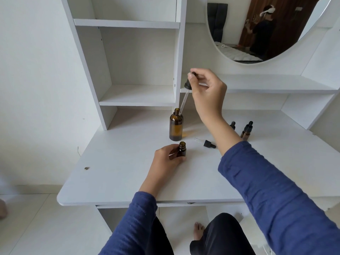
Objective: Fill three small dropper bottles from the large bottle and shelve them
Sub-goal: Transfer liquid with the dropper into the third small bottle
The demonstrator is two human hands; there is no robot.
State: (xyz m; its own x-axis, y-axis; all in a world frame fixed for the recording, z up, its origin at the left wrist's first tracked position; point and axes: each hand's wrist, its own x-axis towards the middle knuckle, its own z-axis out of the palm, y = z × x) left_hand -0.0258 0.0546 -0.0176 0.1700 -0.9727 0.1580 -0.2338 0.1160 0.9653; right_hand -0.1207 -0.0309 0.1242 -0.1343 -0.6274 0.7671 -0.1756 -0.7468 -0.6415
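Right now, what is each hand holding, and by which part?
The right hand pinches the long dropper by its rubber bulb, tip at the large bottle mouth. The left hand grips the open small bottle around its body.

I am looking into a home, most likely a bedroom. The white surface (114, 173) is part of a dressing table with open shelves (137, 97) on its left and a round mirror (244, 32) on its right. In the mirror I see a bed with a white quilted cover (237, 54), a dark headboard (217, 21) and a brown wooden door (287, 17). The floor (42, 225) is pale tile, and a bare foot (198, 230) rests on it under the table.
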